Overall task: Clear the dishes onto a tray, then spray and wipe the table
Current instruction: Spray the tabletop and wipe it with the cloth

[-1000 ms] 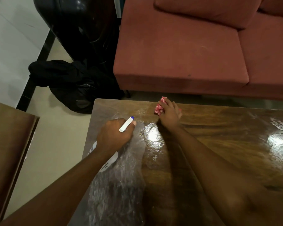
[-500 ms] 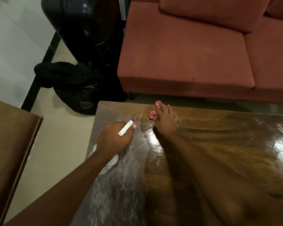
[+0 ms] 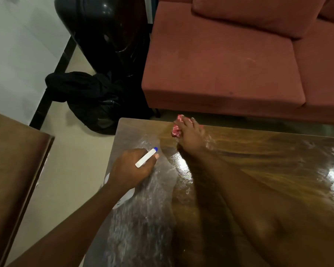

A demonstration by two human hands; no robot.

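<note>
No dishes in view; the left hand (image 3: 131, 169) is gripping the sprayer (image 3: 146, 158), the flat right hand (image 3: 191, 137) pressing the cloth (image 3: 176, 130), wiping the wet desk's (image 3: 262, 162) far edge.

No words or numbers can be read here. The white spray bottle (image 3: 145, 158) held in the left hand (image 3: 131, 168) has a small dark mark low on its side. The mark is too small and blurry to read as letters.
</note>
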